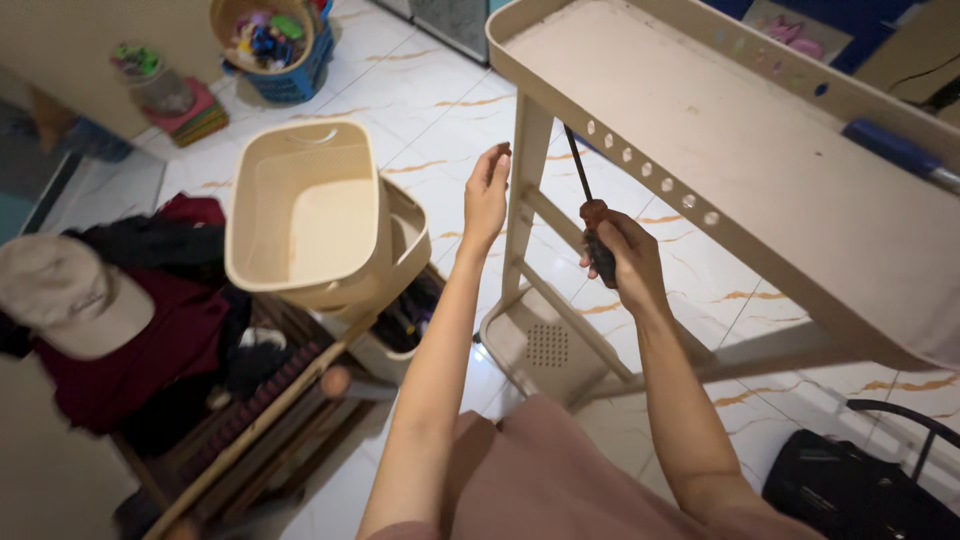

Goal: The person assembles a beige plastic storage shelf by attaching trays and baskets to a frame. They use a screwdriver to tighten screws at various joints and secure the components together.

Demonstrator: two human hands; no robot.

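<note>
Nearest the camera, the person's pinkish lap fills the bottom edge, with a black bag [860, 485] just to the right, cut off by the frame, and a slatted wooden rack [255, 430] to the left that narrows the floor there. Between them a strip of white tiled floor [420, 120] runs forward and stays open. The right hand [625, 255] is clamped around the dark handle of a screwdriver [592, 225], whose thin shaft slants up toward the underside of the beige plastic shelf [700, 110]; the tip is hidden behind the shelf's rim. The left hand [487, 195] is raised just left of the shelf's leg [527, 190], fingers held loosely together, holding nothing, near the leg but apart from it. The two hands stand apart, the leg between them. The shelf's lower tray [545, 345] rests on the floor below. Left of the left hand sit stacked beige bins [315, 215]. Farther off, a blue basket [275, 45] of small items is blurred
</note>
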